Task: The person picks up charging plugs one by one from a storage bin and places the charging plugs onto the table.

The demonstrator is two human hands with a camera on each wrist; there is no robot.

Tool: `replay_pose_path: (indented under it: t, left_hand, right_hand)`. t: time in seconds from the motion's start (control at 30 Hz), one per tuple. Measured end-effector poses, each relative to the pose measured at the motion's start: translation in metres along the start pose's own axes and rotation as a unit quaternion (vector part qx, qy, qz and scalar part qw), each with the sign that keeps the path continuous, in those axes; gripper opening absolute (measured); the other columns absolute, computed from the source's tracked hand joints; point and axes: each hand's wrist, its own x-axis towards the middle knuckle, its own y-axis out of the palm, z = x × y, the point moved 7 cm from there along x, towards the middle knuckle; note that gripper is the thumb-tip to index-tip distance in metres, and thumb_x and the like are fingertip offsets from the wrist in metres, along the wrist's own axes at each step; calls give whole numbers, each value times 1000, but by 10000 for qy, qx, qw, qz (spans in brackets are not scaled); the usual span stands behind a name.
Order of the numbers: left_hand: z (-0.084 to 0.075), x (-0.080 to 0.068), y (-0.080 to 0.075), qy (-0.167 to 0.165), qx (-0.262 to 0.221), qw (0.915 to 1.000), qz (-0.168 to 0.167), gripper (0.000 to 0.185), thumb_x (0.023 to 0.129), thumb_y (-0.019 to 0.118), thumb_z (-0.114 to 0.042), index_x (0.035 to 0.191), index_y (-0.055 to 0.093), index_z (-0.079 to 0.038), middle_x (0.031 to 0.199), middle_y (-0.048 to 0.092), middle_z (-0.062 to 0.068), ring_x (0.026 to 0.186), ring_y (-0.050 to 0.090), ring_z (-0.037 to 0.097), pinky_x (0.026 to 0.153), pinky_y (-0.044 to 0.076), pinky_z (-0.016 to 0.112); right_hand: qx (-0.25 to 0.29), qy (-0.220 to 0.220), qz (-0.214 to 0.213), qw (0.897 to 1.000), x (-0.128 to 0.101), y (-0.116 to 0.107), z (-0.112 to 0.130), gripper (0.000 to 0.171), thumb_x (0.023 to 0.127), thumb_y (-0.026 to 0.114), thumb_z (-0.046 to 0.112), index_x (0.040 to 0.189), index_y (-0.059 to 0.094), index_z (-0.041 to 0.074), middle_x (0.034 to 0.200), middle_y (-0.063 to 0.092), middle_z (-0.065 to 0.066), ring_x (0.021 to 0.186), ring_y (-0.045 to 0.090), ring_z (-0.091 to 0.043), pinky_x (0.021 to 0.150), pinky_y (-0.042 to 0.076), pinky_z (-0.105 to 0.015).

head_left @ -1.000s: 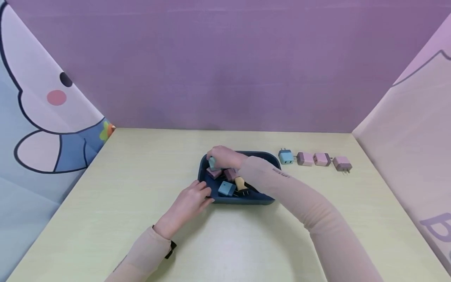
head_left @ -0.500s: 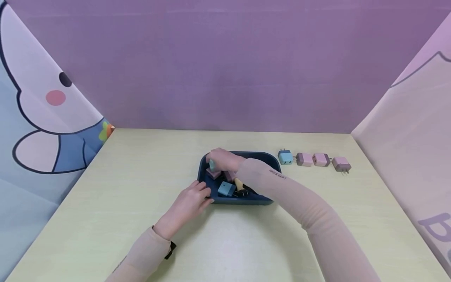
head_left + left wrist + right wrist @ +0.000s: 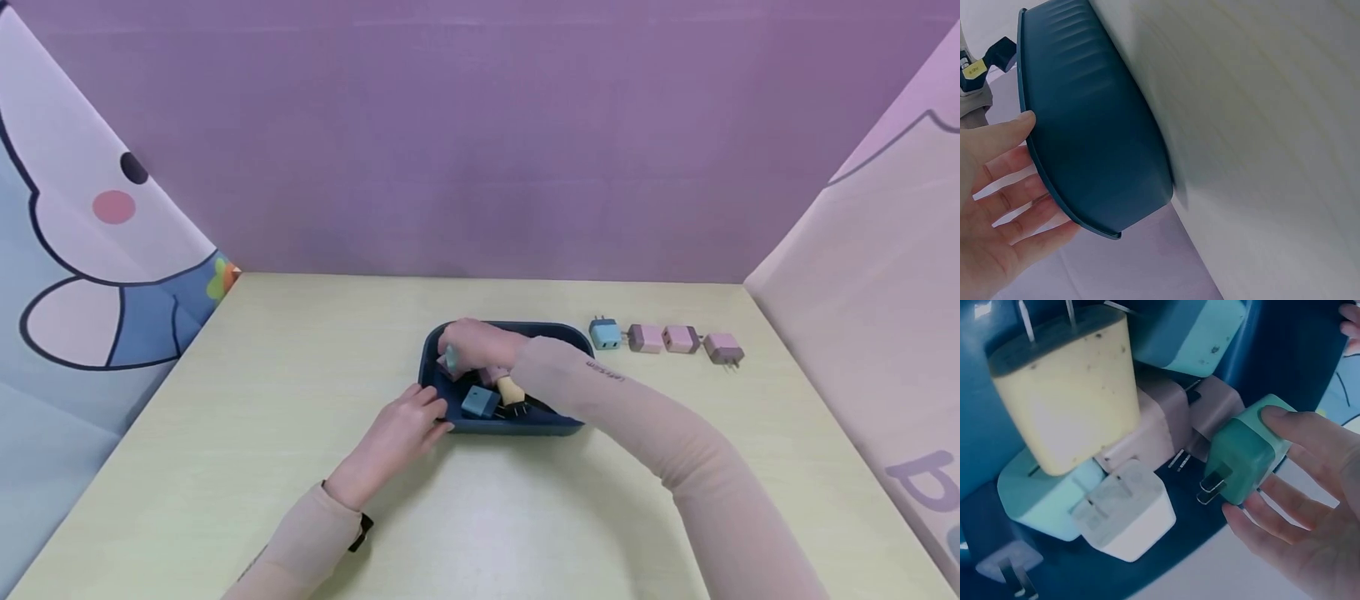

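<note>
A dark blue plastic tray (image 3: 517,427) stands on the table, holding several plug-in chargers. My left hand (image 3: 401,425) holds its near left corner; in the left wrist view the thumb lies on the outer wall (image 3: 1085,125) and the fingers reach behind the rim. Inside the tray's far left part, my right hand (image 3: 480,343) grips a green charger (image 3: 1244,450) between thumb and fingers, its metal prongs pointing away from the palm. Beside it lie a cream charger (image 3: 1072,400), a white one (image 3: 1132,519), a pink one (image 3: 1154,425) and a light blue one (image 3: 480,402).
Right of the tray, a row on the table (image 3: 225,417) has a blue charger (image 3: 605,335), two pink-and-mauve chargers (image 3: 647,338) in the middle and another pink charger (image 3: 723,348) at the end. A purple backdrop (image 3: 480,150) rises behind the table.
My right hand has sunk slightly lower into the tray with the green charger. The left hand keeps its place at the corner.
</note>
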Motion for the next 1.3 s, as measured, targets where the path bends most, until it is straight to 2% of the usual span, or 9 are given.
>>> replay_pose_path:
  t: [0.33, 0.57, 0.83, 1.07, 1.17, 1.3]
  left_hand:
    - [1, 0, 0, 1, 5, 10000, 15, 18, 71, 74, -13, 70, 56, -8, 69, 44, -1, 63, 38, 14, 56, 37, 24]
    - [2, 0, 1, -22, 11, 10000, 22, 19, 70, 74, -14, 70, 57, -8, 68, 44, -1, 63, 37, 15, 56, 37, 24]
    - [2, -1, 0, -54, 72, 9999, 46, 17, 70, 74, -14, 71, 58, -7, 69, 45, 0, 63, 38, 15, 56, 38, 25]
    - [1, 0, 0, -85, 53, 9999, 82, 17, 71, 74, -14, 72, 58, -7, 69, 45, 0, 63, 38, 15, 56, 38, 25]
    - [1, 0, 0, -92, 38, 9999, 101, 18, 70, 74, -15, 72, 58, -7, 69, 45, 0, 64, 39, 15, 56, 38, 26]
    - [1, 0, 1, -137, 25, 9998, 149, 18, 70, 74, -15, 73, 58, -6, 69, 46, 0, 64, 39, 16, 56, 38, 26]
  right_hand:
    - [-429, -179, 26, 9989, -15, -12, 8, 27, 84, 60, 9, 111, 61, 8, 108, 60, -4, 98, 54, -17, 84, 43, -28]
    - [-472, -1, 138, 9988, -27, -17, 5, 34, 81, 59, 1, 115, 59, 8, 114, 57, -4, 101, 53, -17, 82, 44, -27]
    - [-523, -236, -47, 9983, -40, -25, 0, 32, 78, 62, 0, 110, 62, 7, 107, 60, -6, 95, 55, -17, 79, 45, -27]
    - [-484, -148, -101, 9987, -53, -28, -9, 34, 79, 63, 4, 113, 60, 5, 110, 59, -8, 98, 55, -19, 80, 45, -29]
    - [-621, -179, -155, 9978, -60, -30, -13, 34, 79, 64, 6, 112, 60, 4, 110, 58, -9, 98, 54, -20, 81, 44, -30]
    - [-807, -349, -312, 9956, -70, -33, -16, 33, 77, 66, 5, 110, 61, 4, 106, 59, -10, 94, 55, -21, 76, 46, -29]
